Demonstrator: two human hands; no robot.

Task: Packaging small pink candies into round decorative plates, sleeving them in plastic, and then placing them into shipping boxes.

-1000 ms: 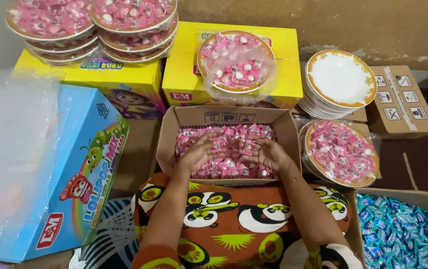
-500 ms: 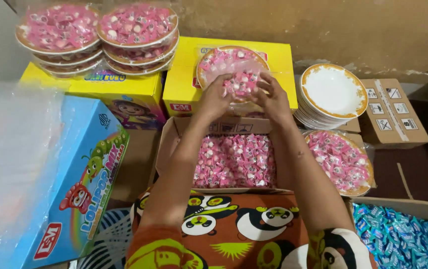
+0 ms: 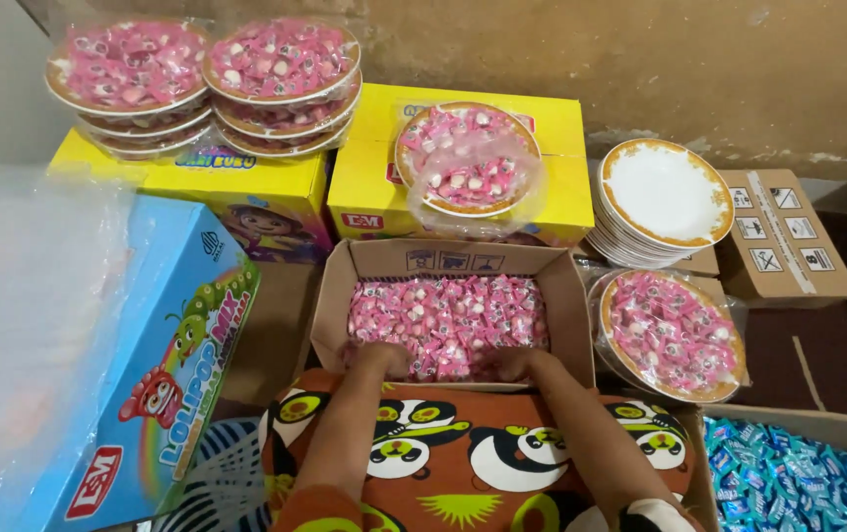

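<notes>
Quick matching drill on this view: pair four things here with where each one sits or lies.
Things:
1. stack of empty white plates
2. single wrapped plate of pink candy
3. blue wrapped candies
4. both hands

Places:
A. bottom right corner
B. inside the open cardboard box, in the pink candy
C. on the yellow box
D. right of the yellow box, near the wall

Pairs: 1-D, 2-C, 3-A, 4-B

Both hands, left hand and right hand, have been withdrawn from the wrapped plate (left atop the yellow box) and lowered into the carton's pink candies.
</notes>
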